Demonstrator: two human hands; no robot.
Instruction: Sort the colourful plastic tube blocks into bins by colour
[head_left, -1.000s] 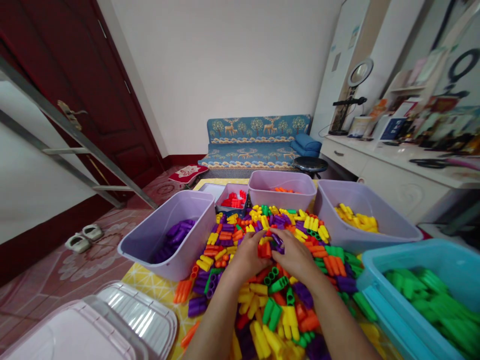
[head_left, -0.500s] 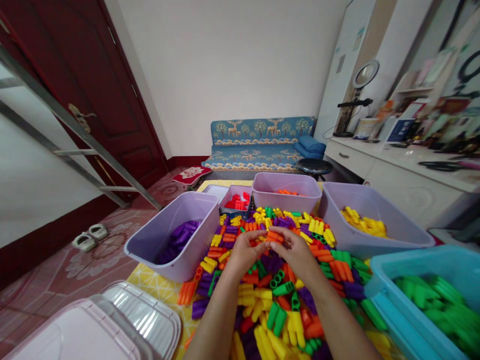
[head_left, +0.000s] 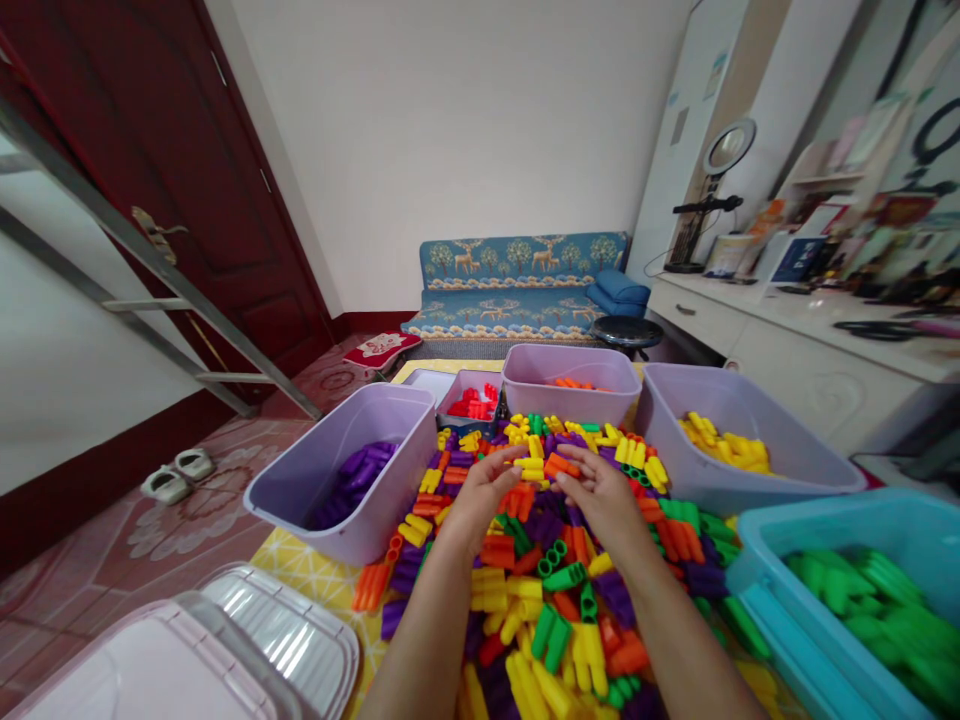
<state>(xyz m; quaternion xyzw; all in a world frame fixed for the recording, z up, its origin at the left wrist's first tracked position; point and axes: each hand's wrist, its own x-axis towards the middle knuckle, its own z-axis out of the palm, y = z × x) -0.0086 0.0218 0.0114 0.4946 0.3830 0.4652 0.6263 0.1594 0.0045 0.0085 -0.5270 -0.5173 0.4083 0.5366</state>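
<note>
A large heap of plastic toy pieces, each made of short tubes joined side by side, covers the table between the bins. My right hand (head_left: 606,500) is closed on an orange tube piece (head_left: 561,466), pinching it between thumb and fingers just above the heap. My left hand (head_left: 484,495) is a short way to the left, thumb and fingers apart, with nothing clearly held. Beside its fingertips is a yellow tube piece (head_left: 531,468); whether they touch it I cannot tell. Green pieces (head_left: 553,638) and more yellow ones (head_left: 589,660) lie between my forearms.
A lilac bin (head_left: 416,480) with purple pieces stands left. Behind the heap are a small box (head_left: 450,412) with red pieces and a lilac bin (head_left: 570,402) with orange ones. Yellow pieces fill another bin (head_left: 810,480); green ones, a turquoise bin (head_left: 772,610). Lids (head_left: 292,640) lie front left.
My hands have moved apart. The left hand has let go of the orange tube piece, which both hands were touching, and the right hand keeps it, slightly farther right.
</note>
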